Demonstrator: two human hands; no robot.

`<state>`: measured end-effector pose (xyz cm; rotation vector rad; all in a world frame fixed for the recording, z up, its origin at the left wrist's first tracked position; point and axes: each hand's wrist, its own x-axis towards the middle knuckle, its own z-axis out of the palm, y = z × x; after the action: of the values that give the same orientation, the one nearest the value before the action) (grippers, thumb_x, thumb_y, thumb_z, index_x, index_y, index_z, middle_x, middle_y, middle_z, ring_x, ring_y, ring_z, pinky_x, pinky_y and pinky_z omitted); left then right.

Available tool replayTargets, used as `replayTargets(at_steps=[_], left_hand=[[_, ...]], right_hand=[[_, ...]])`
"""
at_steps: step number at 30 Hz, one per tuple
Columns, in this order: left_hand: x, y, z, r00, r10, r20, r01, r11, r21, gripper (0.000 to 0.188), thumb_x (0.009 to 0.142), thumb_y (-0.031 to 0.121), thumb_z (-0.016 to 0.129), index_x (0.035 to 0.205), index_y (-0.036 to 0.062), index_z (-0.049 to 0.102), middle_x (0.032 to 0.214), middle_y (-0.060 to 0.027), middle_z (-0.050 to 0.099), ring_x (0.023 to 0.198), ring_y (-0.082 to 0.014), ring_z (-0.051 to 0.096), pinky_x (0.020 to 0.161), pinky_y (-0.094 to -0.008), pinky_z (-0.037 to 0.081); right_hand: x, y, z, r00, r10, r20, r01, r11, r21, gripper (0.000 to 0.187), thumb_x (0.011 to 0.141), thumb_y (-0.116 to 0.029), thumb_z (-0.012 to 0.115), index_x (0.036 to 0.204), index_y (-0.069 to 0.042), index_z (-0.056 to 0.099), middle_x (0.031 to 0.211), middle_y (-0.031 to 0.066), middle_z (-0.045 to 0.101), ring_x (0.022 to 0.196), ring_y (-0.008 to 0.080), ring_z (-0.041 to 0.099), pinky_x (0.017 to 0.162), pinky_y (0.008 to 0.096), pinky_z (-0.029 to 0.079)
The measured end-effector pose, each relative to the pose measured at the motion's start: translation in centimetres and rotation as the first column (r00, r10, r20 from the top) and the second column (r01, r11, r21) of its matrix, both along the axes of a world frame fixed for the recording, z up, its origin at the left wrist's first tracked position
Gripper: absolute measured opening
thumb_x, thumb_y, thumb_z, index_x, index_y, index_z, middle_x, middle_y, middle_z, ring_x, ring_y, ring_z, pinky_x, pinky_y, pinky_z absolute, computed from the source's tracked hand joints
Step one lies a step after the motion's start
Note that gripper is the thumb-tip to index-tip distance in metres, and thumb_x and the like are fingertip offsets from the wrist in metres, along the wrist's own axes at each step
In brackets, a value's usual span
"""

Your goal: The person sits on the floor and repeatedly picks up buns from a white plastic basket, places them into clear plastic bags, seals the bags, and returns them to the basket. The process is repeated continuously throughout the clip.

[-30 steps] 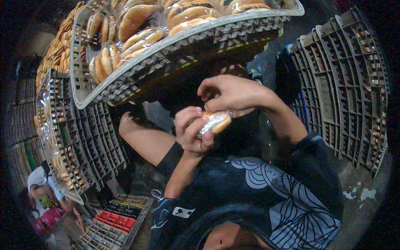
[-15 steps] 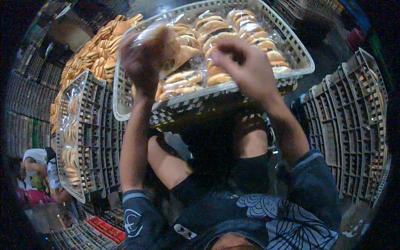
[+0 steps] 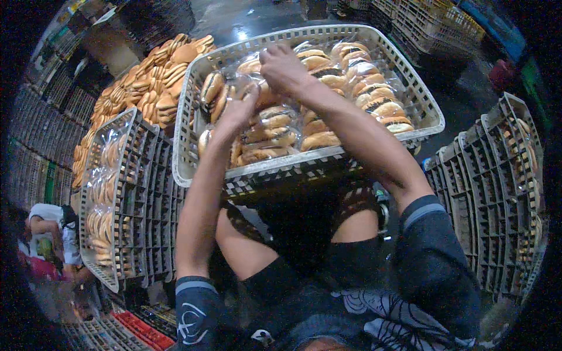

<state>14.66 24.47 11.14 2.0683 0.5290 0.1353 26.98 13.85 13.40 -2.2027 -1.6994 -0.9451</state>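
Observation:
A pale plastic crate (image 3: 182,143) in front of me holds rows of filled buns in clear bags (image 3: 383,108). My left hand (image 3: 243,108) reaches into its left half, fingers curled against a bag of buns (image 3: 266,93). Just beyond it, my right hand (image 3: 284,70) is closed in a pinch at the far end of the same bag; its fingertips are partly hidden. More bagged buns (image 3: 213,93) lean against the left wall, and others (image 3: 272,131) lie nearer to me.
Loose buns form a large heap (image 3: 143,88) behind the crate's left side. Stacked crates rise at my left (image 3: 146,205) and right (image 3: 480,187), the left stack topped with bagged buns (image 3: 102,187). A co-worker (image 3: 55,228) bends at far left. More crates (image 3: 433,26) stand at back right.
My left hand has lowered the bag of buns into the crate's left part. My right hand has crossed leftward to that bag and closed. The crate appears lower in view.

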Motion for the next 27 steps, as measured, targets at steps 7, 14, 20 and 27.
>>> replayTargets(at_steps=[7, 14, 20, 27], left_hand=[[1.2, -9.5, 4.0, 0.806, 0.300, 0.511, 0.238, 0.625, -0.743, 0.041, 0.077, 0.028, 0.062, 0.107, 0.0066, 0.046, 0.092, -0.0068, 0.055, 0.081, -0.0153, 0.054, 0.067, -0.0300, 0.046], [2.1, -12.9, 4.3, 0.750, 0.439, 0.494, 0.050, 0.707, -0.705, 0.041, 0.077, 0.015, 0.064, 0.110, 0.0012, 0.045, 0.092, -0.0105, 0.057, 0.075, -0.0156, 0.056, 0.060, -0.0271, 0.049], [-4.9, -12.4, 3.6, 0.593, 0.506, 0.626, 0.146, 0.697, -0.702, 0.035, 0.084, 0.013, 0.052, 0.115, 0.0012, 0.043, 0.108, -0.0110, 0.052, 0.093, -0.0168, 0.053, 0.069, -0.0316, 0.049], [-17.0, -15.8, -0.3, 0.795, 0.288, 0.534, 0.240, 0.659, -0.713, 0.075, 0.069, 0.032, 0.068, 0.125, -0.0001, 0.029, 0.119, -0.0132, 0.042, 0.108, -0.0248, 0.045, 0.094, -0.0371, 0.035]], right_hand=[[-7.3, -10.2, 6.1, 0.986, 0.169, -0.015, -0.149, 0.905, 0.399, 0.016, 0.066, -0.011, 0.057, 0.080, -0.003, 0.058, 0.088, 0.0119, 0.056, 0.088, 0.0298, 0.052, 0.081, 0.0376, 0.041], [-6.4, -19.9, 7.1, 0.912, -0.170, -0.374, 0.349, 0.799, 0.489, 0.043, 0.075, -0.021, 0.063, 0.108, 0.005, 0.051, 0.113, 0.0189, 0.051, 0.105, 0.0253, 0.049, 0.090, 0.0328, 0.037], [-11.1, -18.1, 3.9, 0.700, 0.252, -0.668, 0.201, 0.828, 0.523, 0.045, 0.082, -0.018, 0.056, 0.119, 0.003, 0.041, 0.119, 0.0155, 0.045, 0.107, 0.0217, 0.046, 0.091, 0.0302, 0.035], [-19.1, -20.3, -0.4, 0.265, 0.407, -0.874, 0.045, 0.900, 0.433, 0.037, 0.080, -0.015, 0.057, 0.111, 0.003, 0.050, 0.114, 0.0180, 0.051, 0.108, 0.0241, 0.048, 0.090, 0.0321, 0.037]])
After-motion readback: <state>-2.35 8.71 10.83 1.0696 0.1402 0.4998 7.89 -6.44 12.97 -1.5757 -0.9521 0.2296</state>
